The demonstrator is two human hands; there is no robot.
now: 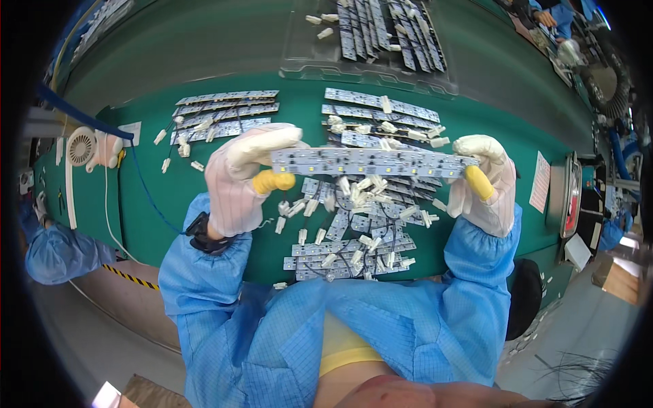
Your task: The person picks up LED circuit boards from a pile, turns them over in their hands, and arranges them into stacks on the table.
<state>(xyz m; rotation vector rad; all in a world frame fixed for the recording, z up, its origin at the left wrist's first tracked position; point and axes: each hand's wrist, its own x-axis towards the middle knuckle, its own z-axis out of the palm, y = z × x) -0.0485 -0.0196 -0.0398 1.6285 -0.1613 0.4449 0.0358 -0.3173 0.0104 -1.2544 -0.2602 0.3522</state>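
A long LED circuit board [371,163], pale with a row of small yellowish LEDs, is held up level above the green mat. My left hand [238,173], in a white striped glove with a yellow thumb cover, pinches its left end. In a matching glove, my right hand [486,187] grips the other end. Beneath it lies a jumble of LED boards [354,224] with white connectors and dark wires. Nearer my body, more boards [354,258] lie stacked. Further rows of boards sit beyond my hands, at left [228,109] and right [381,102].
A clear plastic tray [313,71] with boards stands at the far edge of the green mat [156,177]. To the left are a small fan [83,146] and a blue cable [139,183]. A printed sheet [539,182] lies at right. A co-worker's blue sleeve [64,251] shows far left.
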